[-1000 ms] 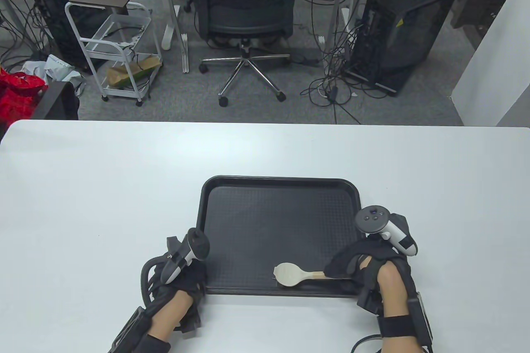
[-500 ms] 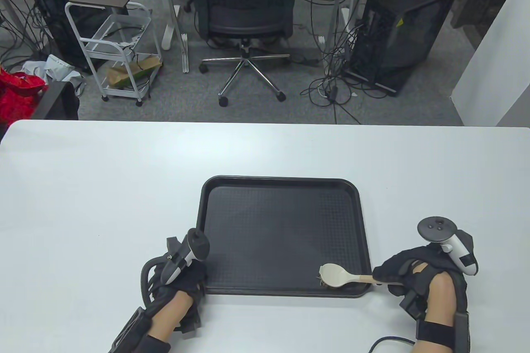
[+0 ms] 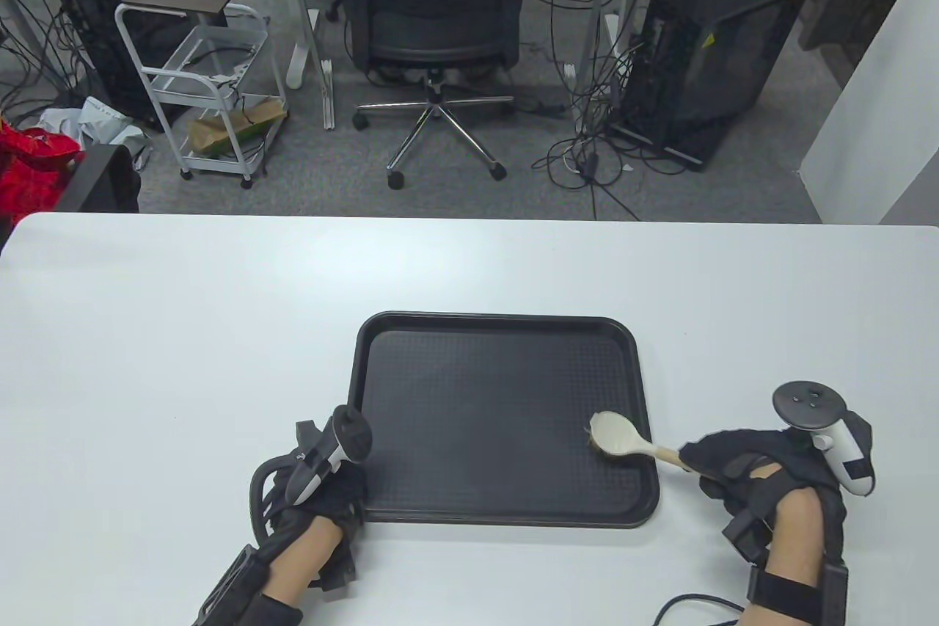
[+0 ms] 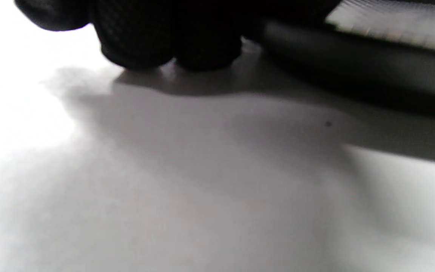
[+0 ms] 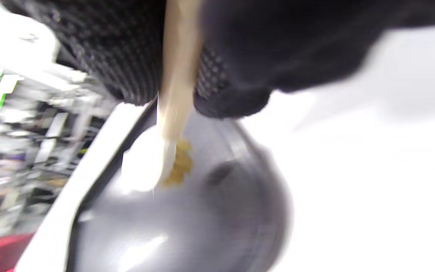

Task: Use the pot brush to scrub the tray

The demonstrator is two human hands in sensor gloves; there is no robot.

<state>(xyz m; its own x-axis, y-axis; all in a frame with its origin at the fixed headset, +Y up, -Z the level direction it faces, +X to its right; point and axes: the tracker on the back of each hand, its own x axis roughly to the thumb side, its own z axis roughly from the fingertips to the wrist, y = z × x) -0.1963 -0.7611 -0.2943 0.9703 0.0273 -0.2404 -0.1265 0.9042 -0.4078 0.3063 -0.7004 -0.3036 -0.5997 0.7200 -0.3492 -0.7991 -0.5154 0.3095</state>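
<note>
The right hand point(image 3: 741, 468) grips the pale wooden handle of the pot brush point(image 3: 623, 435), its fingers point(image 5: 123, 56) clamped around the stick, as the right wrist view shows close up though blurred. From those fingers the handle runs out over the right rim of the black tray point(image 3: 381, 376), and the rounded brush head sits on the tray floor just inside that rim, about midway along the side, with brownish bristles facing down. The hand itself is off the tray, above the white surface point(image 3: 183, 332) just to the right of it. The left hand point(image 3: 323, 490) rests at the tray's near left corner, touching or just beside the rim; its fingers point(image 4: 138, 41) are curled with their tips down on the surface right next to the tray's dark edge, but whether they pinch the rim or only lie against it cannot be told. Beyond the surface stands an office chair point(image 3: 433, 2).
</note>
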